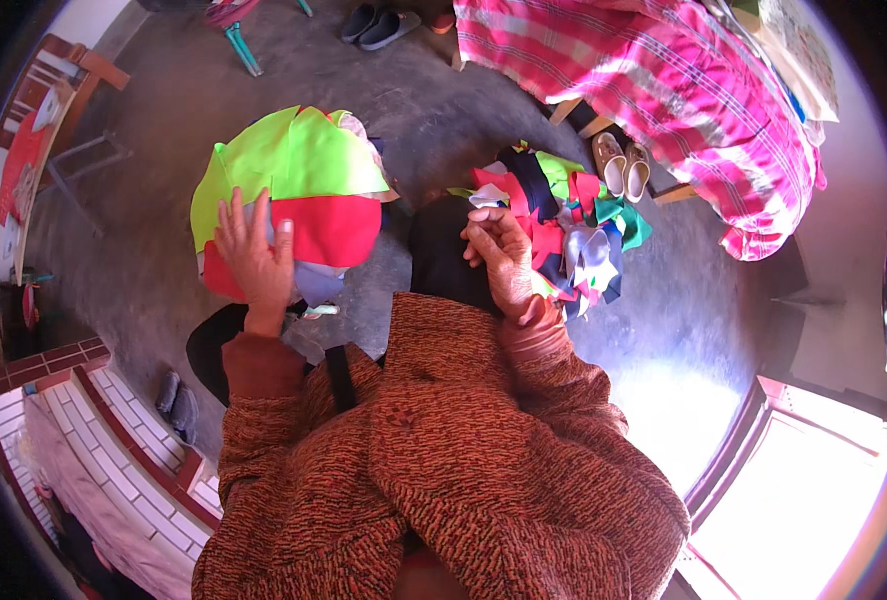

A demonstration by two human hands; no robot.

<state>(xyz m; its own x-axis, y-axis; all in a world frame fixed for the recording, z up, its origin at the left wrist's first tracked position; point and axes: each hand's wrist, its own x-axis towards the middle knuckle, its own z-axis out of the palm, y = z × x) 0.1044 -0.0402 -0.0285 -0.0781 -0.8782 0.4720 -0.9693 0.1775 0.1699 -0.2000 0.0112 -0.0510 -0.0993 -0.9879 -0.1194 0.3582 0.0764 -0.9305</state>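
Note:
My left hand (258, 252) is open, its fingers spread over the near left side of a rounded bundle of cloth. Lime-green cloth (298, 155) covers the bundle's far part, and red cloth (335, 230) lies along its near part. A grey-blue piece of cloth (318, 282) hangs below the red one. Above my dark-trousered knee (443, 250), my right hand (504, 258) is closed with thumb and fingers drawn together. Whatever the fingertips may hold is too small to tell. Just right of that hand lies a heap of colourful cloth scraps (585, 250).
A pink checked cloth (653, 90) drapes over furniture at the far right, beside a pair of light shoes (620, 167). Dark slippers (381, 27) lie on the floor at the back. A wooden chair (48, 85) stands far left, and a tiled brick structure (103, 430) is near left.

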